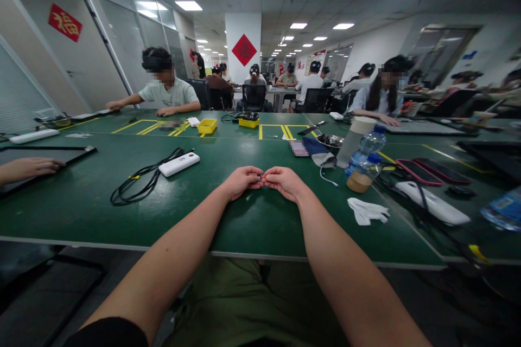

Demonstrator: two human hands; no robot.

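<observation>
My left hand (243,182) and my right hand (284,182) meet just above the green table (228,227), fingertips close together. Between the fingers of my left hand is a small greyish metallic piece (259,178), mostly hidden. My right thumb and finger pinch something tiny with a touch of orange (264,176); its kind is too small to make out. Both hands are closed. Whether the two pieces are joined cannot be seen.
To the left lies a white power bank (179,164) with a coiled black cable (136,184). Yellow trays (207,127) stand farther back. On the right are a crumpled white tissue (367,211), plastic bottles (363,173), a metal bowl (331,142) and phones (419,172). Other people sit around.
</observation>
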